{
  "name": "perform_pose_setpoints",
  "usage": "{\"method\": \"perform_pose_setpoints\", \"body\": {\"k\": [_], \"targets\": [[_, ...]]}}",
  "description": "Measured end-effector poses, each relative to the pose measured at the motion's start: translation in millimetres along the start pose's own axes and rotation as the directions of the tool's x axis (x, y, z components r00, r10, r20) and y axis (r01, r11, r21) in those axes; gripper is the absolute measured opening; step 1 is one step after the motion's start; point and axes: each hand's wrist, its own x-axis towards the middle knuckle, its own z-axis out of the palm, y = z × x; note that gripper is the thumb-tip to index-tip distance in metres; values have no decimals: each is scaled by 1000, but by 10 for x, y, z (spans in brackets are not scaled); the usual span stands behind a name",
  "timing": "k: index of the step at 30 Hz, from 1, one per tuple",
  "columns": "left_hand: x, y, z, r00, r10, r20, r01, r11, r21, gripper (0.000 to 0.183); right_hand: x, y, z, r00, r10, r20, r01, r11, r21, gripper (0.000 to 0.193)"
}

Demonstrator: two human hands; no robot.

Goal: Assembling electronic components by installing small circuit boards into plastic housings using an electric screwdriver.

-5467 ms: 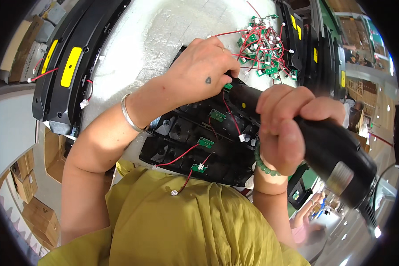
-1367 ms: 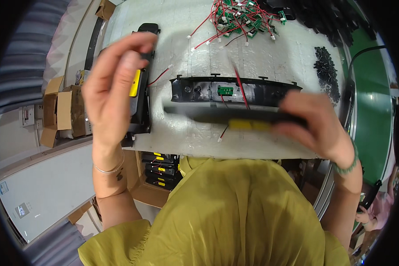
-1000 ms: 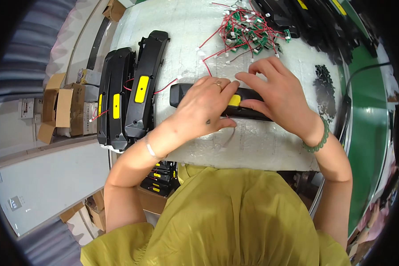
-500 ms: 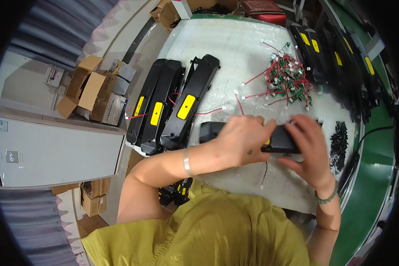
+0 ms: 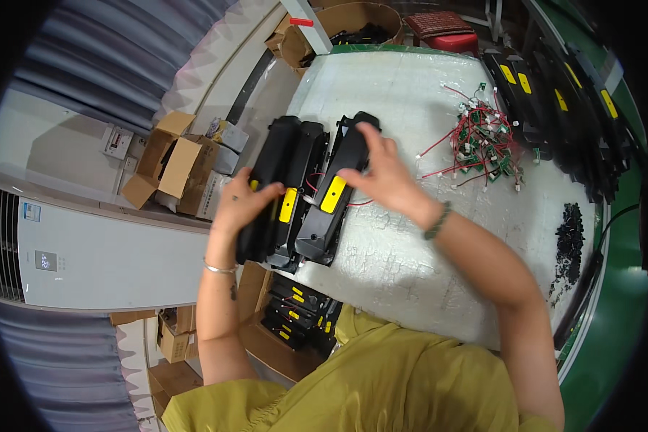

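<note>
Three long black plastic housings lie side by side at the left edge of the white padded table (image 5: 410, 93). My left hand (image 5: 241, 205) grips the leftmost housing (image 5: 275, 155) at its middle, with the fingers curled over its top. My right hand (image 5: 385, 173) holds the rightmost housing (image 5: 325, 216) near its far end, thumb and fingers on either side. That housing and the middle housing (image 5: 299, 162) each show a yellow label. A thin red wire (image 5: 313, 180) runs between them.
A pile of red wires with small green boards (image 5: 482, 147) lies mid-table. More black housings (image 5: 554, 93) line the right side, near a heap of small black parts (image 5: 570, 237). Cardboard boxes (image 5: 169, 162), a white air-conditioner cabinet (image 5: 86, 245) and a box of housings (image 5: 295, 317) stand left and below.
Both hands have carried the housing from the table's near middle to the left row, where it lies beside the two others. My left hand has shifted to the leftmost housing.
</note>
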Motion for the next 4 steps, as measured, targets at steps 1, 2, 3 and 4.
{"method": "perform_pose_setpoints", "body": {"k": [1,2,3,4], "targets": [[-15,24,96,995,89,-49,-86,995,52,84,-11,-57,116,999,-17,37,21,992,-125,65],[-36,35,159,980,174,-97,-163,981,106,86,-46,-176,208,996,-31,81,50,967,-248,64],[-41,59,171,980,193,-51,-185,974,132,88,-55,-293,268,977,118,178,-90,983,-157,62],[-9,91,211,978,204,-51,-197,974,116,88,-88,-439,265,961,155,230,-112,975,-191,64]]}}
